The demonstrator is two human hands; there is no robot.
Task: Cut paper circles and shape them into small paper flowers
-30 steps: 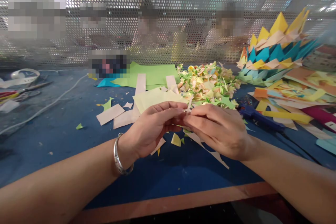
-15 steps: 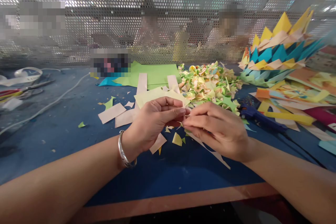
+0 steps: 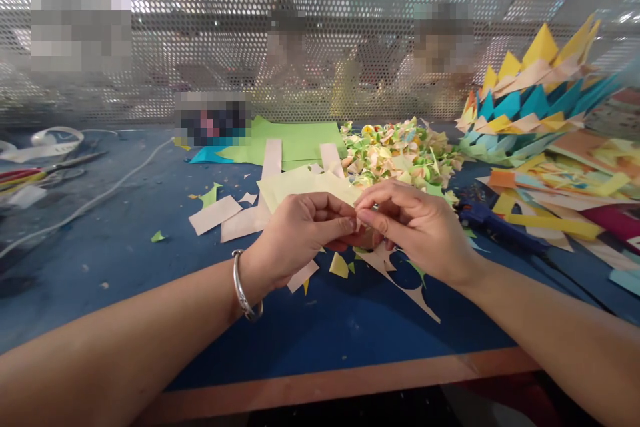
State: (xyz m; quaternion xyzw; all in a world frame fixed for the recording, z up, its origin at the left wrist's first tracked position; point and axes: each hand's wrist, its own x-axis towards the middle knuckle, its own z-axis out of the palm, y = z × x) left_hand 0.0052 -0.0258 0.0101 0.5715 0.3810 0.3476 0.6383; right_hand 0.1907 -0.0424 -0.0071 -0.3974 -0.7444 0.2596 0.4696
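My left hand (image 3: 313, 233) and my right hand (image 3: 413, 227) meet over the middle of the table, fingertips pinched together on a small pale pink piece of paper (image 3: 359, 221). The fingers cover most of it, so its shape is hard to see. Behind the hands lies a pale yellow sheet (image 3: 280, 185) with pink paper strips (image 3: 272, 157) around it. Below them are a yellow scrap (image 3: 339, 265) and a pink offcut with curved cut edges (image 3: 410, 290). A heap of small folded paper pieces (image 3: 395, 150) rises just beyond my right hand.
A blue glue gun (image 3: 493, 223) lies to the right, beside loose coloured paper strips (image 3: 555, 225). Behind them stands a layered structure of pointed folded paper (image 3: 530, 103). Green sheets (image 3: 305, 140) lie at the back; scissors (image 3: 50, 170) and a white cord (image 3: 95, 201) on the left.
My right hand has turned and lifted slightly, its thumb now showing at the pinch. My left hand has shifted a little right and down. The papers on the table look the same.
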